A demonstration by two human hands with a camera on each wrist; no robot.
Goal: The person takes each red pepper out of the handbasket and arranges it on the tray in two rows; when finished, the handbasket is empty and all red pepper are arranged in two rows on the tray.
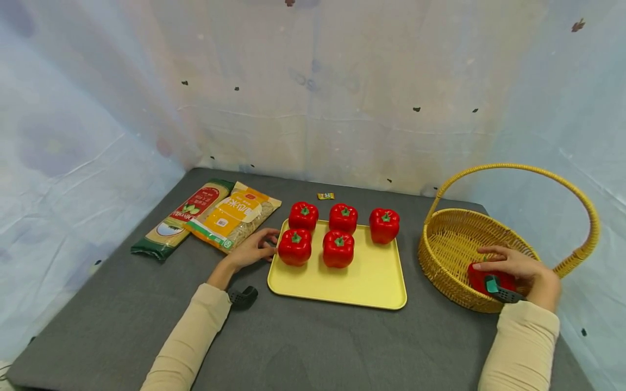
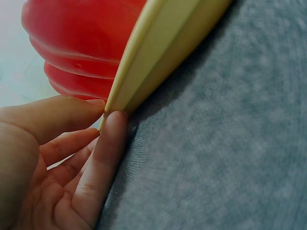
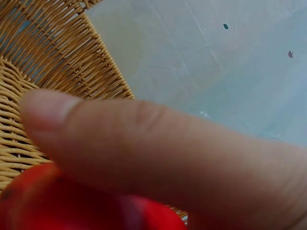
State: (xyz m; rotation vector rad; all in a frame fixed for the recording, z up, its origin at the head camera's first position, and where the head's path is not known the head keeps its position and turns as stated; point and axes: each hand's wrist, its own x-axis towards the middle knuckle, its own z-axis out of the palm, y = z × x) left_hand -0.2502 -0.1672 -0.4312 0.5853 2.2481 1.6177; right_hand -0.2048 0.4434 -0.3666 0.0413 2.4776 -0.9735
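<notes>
My left hand [image 1: 252, 249] is at the left edge of the yellow tray [image 1: 371, 277]. In the left wrist view, its thumb and fingertips pinch the tray's rim [image 2: 125, 62], beside a red bell pepper [image 2: 76, 36]. Several glossy red bell peppers with green stems stand on the tray, one of them [image 1: 338, 250] in the front row. My right hand [image 1: 518, 267] reaches into the wicker basket [image 1: 442, 274] at the right and holds another red bell pepper [image 1: 478, 279] there. In the right wrist view the thumb [image 3: 120, 139] lies across that pepper [image 3: 62, 206], while the other fingers are hidden.
The basket's tall arched handle [image 1: 513, 165] rises over it. Left of the tray lie an orange-and-clear food bag [image 1: 230, 216] and a green-and-red noodle packet [image 1: 188, 214]. A small yellow wrapped packet [image 1: 325, 196] lies behind the tray, near the curtain [image 1: 313, 108].
</notes>
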